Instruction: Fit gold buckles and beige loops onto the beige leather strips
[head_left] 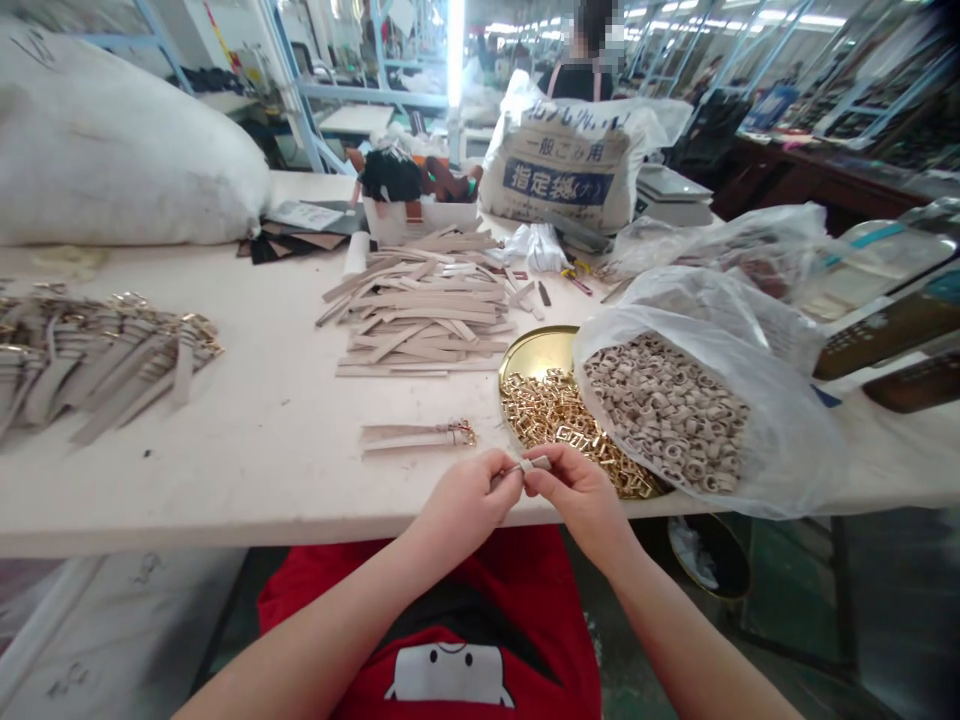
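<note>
My left hand [476,497] is closed around a narrow grey-beige strap [541,463] near the table's front edge. Opposite it, my right hand [581,490] pinches at the strap's end, where a small loop seems to sit around it. Fingers cover most of the strap. Just beyond my hands is a round gold tray [541,350] heaped with gold buckles [551,400]. To its right, a clear plastic bag [795,450] lies open with many small beige loops [667,410] inside. A few straps with gold buckles [416,437] lie left of the tray.
Loose beige strips [427,300] are piled mid-table. Buckled straps [112,350] form a heap at left. Behind stand a large white sack [112,140], a printed bag [562,170] and a white box [420,220]. A person [581,75] is in the background.
</note>
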